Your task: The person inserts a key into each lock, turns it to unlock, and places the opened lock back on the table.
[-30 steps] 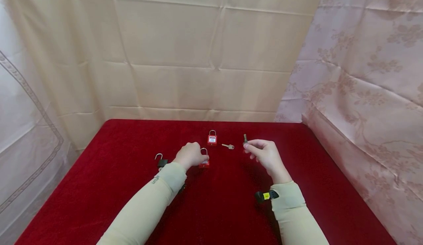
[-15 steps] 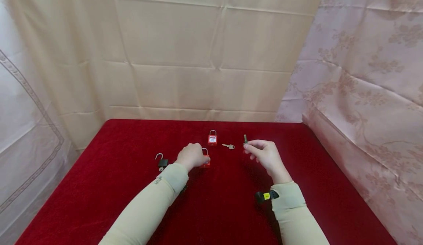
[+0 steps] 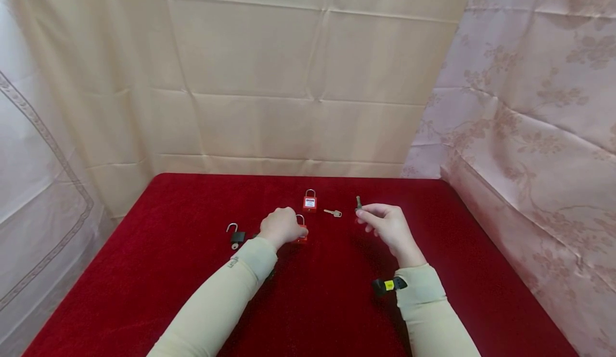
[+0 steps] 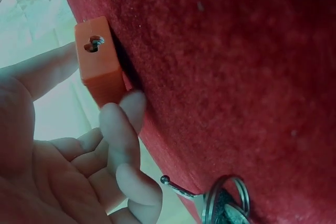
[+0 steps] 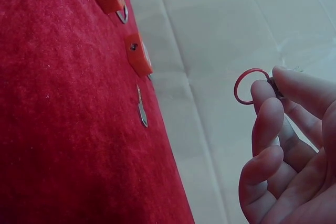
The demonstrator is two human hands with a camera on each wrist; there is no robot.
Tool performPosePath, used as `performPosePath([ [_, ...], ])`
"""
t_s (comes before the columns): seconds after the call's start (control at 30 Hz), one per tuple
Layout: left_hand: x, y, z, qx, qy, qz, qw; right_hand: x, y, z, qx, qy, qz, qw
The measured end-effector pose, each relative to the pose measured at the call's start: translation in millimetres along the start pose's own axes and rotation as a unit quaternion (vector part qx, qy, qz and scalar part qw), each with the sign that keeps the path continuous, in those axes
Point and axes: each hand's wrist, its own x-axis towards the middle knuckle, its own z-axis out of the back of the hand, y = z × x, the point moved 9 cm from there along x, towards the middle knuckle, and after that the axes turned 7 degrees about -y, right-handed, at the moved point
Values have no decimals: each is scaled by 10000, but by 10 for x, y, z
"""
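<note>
My left hand [image 3: 283, 225] pinches a red padlock [image 3: 302, 237] at the table's middle, thumb on one side and fingers on the other. In the left wrist view this padlock [image 4: 100, 59] turns its underside and keyhole outward. My right hand [image 3: 387, 226] is raised off to the right, holding a small key [image 3: 358, 202] between thumb and index finger. A red ring [image 5: 237, 88] hangs from that key in the right wrist view; the fingertips cover part of the key. Behind the held padlock lies a second red padlock [image 3: 310, 202] with its shackle closed.
A loose key [image 3: 333, 213] lies right of the second red padlock. To the left is a black padlock [image 3: 238, 237] with its shackle swung open and a key at its base. Red cloth [image 3: 327, 303] covers the table; a beige curtain [image 3: 289, 79] hangs behind.
My left hand and the red padlock in it have shifted slightly to the right. My right hand stays almost still, keeping its pinch on the key.
</note>
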Motion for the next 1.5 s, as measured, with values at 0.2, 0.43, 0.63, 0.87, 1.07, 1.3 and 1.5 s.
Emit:
performPosePath([
  [0.2,42,-4,-18,-220,-62,38,9997,4,7,26,-6,-35,-38,10000],
  [0.43,51,-15,-44,-468,-67,35,9989,2,1,7,3,-22,-57,10000],
  [0.63,37,30,-73,-504,62,131,9986,-4,-12,9,35,-30,-60,10000],
  [0.87,30,-21,-10,-715,112,-68,9974,16,-40,16,25,-9,-87,10000],
  [1.07,8,-57,-17,-918,220,-171,9954,25,-45,26,23,-18,-80,10000],
  [1.3,-28,-65,-53,-1214,376,-96,9918,11,-32,19,52,-8,-107,9999],
  [1.5,-30,-52,-50,-1271,381,-46,9911,1,-19,14,21,10,-86,10000],
])
